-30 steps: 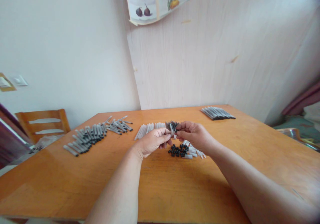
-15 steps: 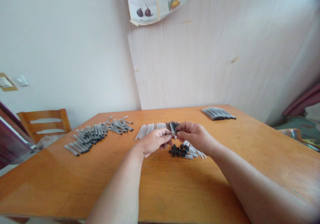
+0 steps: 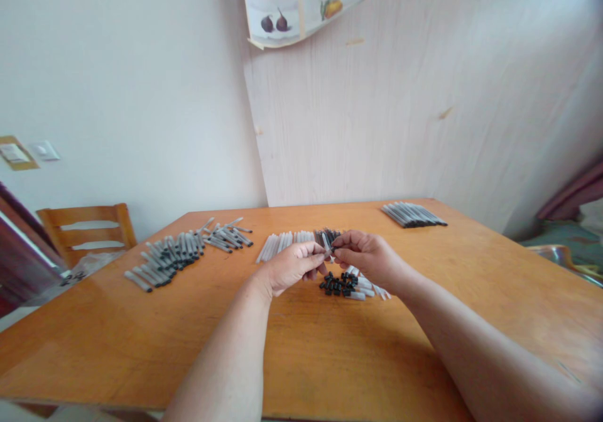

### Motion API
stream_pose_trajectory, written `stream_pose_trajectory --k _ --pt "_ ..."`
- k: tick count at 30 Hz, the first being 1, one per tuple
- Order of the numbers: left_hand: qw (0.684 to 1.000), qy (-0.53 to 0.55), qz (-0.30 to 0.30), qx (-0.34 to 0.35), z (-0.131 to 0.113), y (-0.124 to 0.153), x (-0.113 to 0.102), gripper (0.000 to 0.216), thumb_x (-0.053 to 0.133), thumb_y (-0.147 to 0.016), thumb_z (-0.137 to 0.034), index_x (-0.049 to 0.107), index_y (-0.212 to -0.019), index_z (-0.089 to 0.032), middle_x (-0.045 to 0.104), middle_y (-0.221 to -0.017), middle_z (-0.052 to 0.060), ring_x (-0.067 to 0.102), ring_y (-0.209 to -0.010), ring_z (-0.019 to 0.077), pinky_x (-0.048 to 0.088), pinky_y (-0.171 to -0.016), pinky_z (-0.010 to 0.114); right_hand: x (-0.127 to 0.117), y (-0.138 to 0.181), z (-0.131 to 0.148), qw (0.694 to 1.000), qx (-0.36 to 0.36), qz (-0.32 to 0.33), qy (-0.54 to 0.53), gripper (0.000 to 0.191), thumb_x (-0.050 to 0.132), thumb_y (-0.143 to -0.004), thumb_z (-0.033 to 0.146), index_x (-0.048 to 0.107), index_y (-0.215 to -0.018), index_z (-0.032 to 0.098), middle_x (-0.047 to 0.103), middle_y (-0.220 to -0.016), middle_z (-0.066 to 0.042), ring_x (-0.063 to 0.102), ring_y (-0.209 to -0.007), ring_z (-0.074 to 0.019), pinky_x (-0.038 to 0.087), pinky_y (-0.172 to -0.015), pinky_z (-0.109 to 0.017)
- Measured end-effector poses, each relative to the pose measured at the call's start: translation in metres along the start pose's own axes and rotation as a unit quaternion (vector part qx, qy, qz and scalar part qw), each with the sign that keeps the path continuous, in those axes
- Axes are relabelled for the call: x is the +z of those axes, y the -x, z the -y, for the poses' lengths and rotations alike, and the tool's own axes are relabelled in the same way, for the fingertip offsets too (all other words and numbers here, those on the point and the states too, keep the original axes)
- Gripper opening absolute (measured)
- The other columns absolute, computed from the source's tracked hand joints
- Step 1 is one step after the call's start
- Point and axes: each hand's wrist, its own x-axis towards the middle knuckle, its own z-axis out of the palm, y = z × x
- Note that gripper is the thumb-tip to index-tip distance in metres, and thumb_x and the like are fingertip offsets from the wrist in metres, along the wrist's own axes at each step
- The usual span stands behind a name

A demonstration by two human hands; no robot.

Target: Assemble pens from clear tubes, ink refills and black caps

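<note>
My left hand [image 3: 296, 264] is closed, thumb and fingers pinching a whitish pen part [image 3: 327, 254] over the middle of the table. Close against it, my right hand [image 3: 360, 252] pinches a small dark pen piece [image 3: 334, 250]; its exact shape is mostly hidden by the fingertips. Beyond the hands lies a row of pale pen barrels [image 3: 277, 245], with dark thin pen pieces [image 3: 325, 236] at its right end. Just below the fingers sits a pile of small black pen parts [image 3: 335, 284], beside several white translucent caps [image 3: 360, 295].
On the wooden table [image 3: 301, 372], many grey pens with black ends [image 3: 172, 255] lie at the left. A neat bundle of similar pens [image 3: 413, 215] rests at the far right. A wooden chair [image 3: 87, 227] stands beyond the left edge, and a wall rises behind the table.
The view has shifted very slightly, moving the scene a little to the right. Both hands keep the same pinch, close together at the same spot.
</note>
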Motion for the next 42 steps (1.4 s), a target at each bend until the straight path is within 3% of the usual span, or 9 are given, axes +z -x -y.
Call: stream_pose_trajectory --k 27,42 --pt "1.0 -0.011 0.006 0.0 0.0 0.0 0.002 0.035 0.058 -0.085 -0.048 0.06 -0.099 -0.015 0.065 -0.081 0.003 0.052 -0.061 0.0086 0.034 -0.056 0.022 -0.003 0.002 0.005 0.998 -0.006 0.031 0.056 0.021 0.06 -0.079 0.034 0.063 -0.09 0.016 0.061 -0.075 0.0 0.056 -0.07 -0.0119 0.046 -0.066 -0.026" --pt "0.999 -0.045 0.001 -0.001 -0.006 0.001 0.01 0.036 0.062 -0.083 -0.046 0.062 -0.099 -0.014 0.065 -0.076 0.002 0.053 -0.06 0.008 0.038 -0.059 0.022 -0.01 0.004 0.004 0.973 -0.001 0.043 0.227 0.026 0.053 -0.086 0.041 0.06 -0.082 0.016 0.062 -0.07 -0.001 0.053 -0.063 -0.0119 0.04 -0.055 -0.022"
